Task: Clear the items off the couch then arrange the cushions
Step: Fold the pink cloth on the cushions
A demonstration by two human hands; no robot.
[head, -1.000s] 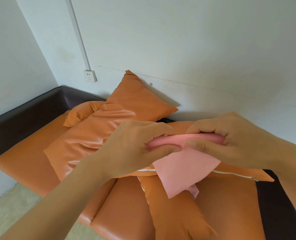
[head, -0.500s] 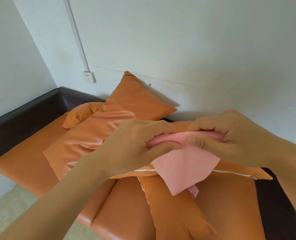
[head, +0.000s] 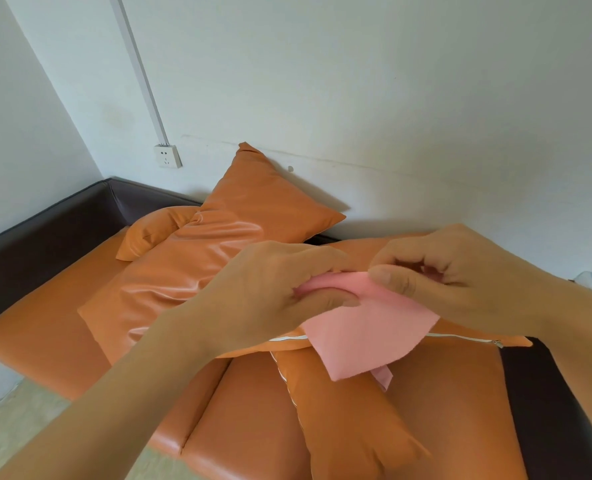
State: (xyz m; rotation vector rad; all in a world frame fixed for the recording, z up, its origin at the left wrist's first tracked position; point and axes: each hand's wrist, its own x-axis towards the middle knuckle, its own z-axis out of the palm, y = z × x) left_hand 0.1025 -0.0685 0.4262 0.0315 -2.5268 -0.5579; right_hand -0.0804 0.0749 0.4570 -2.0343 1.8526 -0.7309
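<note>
Pink cloth (head: 363, 334) hangs in the air above the couch (head: 45, 327), gripped along its folded upper edge by both hands in the head view. The left hand (head: 273, 292) has fingers and thumb curled round the left end of that fold, and the right hand (head: 460, 278) pinches the right end between thumb and bent fingers; the two hands sit close together, nearly touching. The loose part of the cloth droops to a point over the orange cushions. One cushion (head: 270, 202) leans against the white wall, a larger one (head: 170, 285) lies flat below it, and another (head: 350, 431) lies on the seat nearest the camera. A wall socket (head: 168, 155) sits above the dark backrest (head: 62, 216).
</note>
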